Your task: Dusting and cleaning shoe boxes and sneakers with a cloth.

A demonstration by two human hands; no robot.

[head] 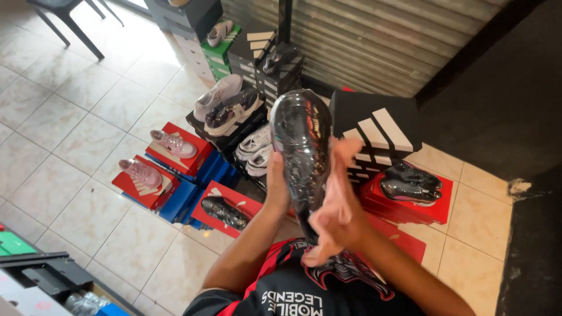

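Both hands raise a glossy black plastic-wrapped shoe (300,146) upright: the left hand (277,187) grips its side, the right hand (339,208) presses what looks like a pink cloth (336,193) against it. Below, the tiled floor (70,117) carries shoe boxes (175,175) topped with shoes.

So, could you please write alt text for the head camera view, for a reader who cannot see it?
A person holds up a dark shoe wrapped in shiny clear plastic, the left hand gripping its side and the right hand pressing a pink cloth against it. On the tiled floor beyond, shoes sit displayed on stacked red, blue and black boxes.
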